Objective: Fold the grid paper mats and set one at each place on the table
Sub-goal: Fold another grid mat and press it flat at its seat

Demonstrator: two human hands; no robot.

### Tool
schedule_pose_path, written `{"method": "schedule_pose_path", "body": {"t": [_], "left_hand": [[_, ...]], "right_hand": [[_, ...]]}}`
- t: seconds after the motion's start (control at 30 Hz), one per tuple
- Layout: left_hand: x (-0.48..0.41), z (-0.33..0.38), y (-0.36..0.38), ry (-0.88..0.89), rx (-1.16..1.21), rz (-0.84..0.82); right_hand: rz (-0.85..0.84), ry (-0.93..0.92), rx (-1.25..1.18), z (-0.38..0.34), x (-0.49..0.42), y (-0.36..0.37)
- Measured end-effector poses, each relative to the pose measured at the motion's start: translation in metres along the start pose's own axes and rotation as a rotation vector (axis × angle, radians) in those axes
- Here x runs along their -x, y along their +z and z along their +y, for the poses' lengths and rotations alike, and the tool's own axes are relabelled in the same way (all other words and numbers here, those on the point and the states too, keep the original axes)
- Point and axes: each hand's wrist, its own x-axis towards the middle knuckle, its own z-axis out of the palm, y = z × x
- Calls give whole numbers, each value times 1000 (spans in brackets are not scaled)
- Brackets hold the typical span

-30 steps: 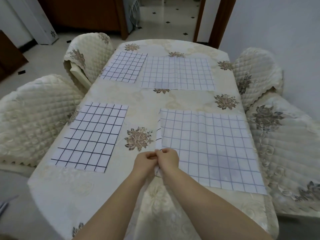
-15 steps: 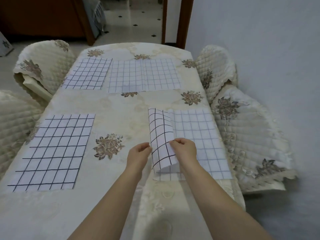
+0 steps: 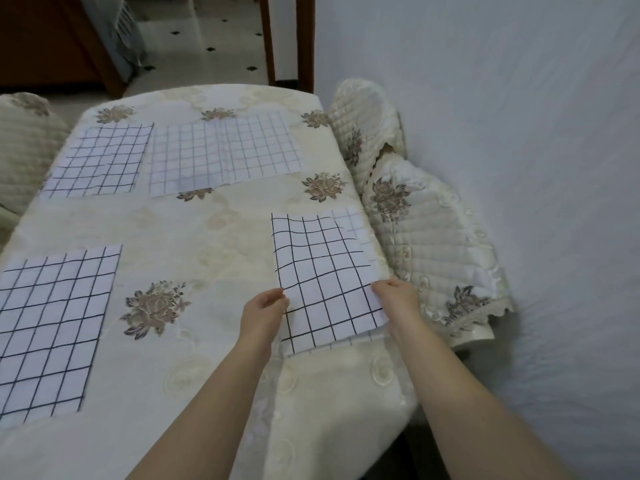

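Observation:
A grid paper mat (image 3: 322, 271) lies folded over on itself at the near right of the table, its bold-lined half on top and a strip of the pale half showing at the far right corner. My left hand (image 3: 265, 308) holds its left edge near the fold. My right hand (image 3: 394, 296) pinches the right edge of the top half. A folded bold-lined mat (image 3: 52, 323) lies at the near left. Another folded mat (image 3: 100, 161) lies at the far left, with an unfolded pale mat (image 3: 225, 150) beside it.
The table (image 3: 194, 230) wears a cream cloth with brown flower motifs. Quilted chair backs (image 3: 429, 237) stand close along the right edge, next to a white wall. Another quilted chair (image 3: 20, 143) stands at the far left. A doorway lies beyond the table.
My right hand carried the mat's left half over to the right until it lay on the other half. My left hand stayed at the fold. My view swung to the right.

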Motion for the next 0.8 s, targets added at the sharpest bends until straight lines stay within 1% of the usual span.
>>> {"method": "schedule_pose_path", "body": {"t": [0.27, 0.33, 0.4, 0.5, 0.6, 0.7, 0.8], "left_hand": [[-1, -9, 11, 0, -58, -28], [-2, -11, 14, -13, -69, -21], [-2, -11, 16, -24, -75, -7], [-4, -13, 17, -48, -59, 27], [-6, -12, 17, -86, -25, 49], [-10, -9, 20, -143, 22, 50], [-16, -11, 23, -177, -18, 34]], "right_hand": [[81, 89, -11, 19, -30, -27], [99, 114, 32, 21, -38, -30], [120, 140, 124, 19, -44, -32], [143, 126, 241, 18, -48, -34], [164, 78, 294, 22, -47, -36], [143, 26, 362, 22, -47, -40], [114, 50, 388, 19, -49, -40]]}}
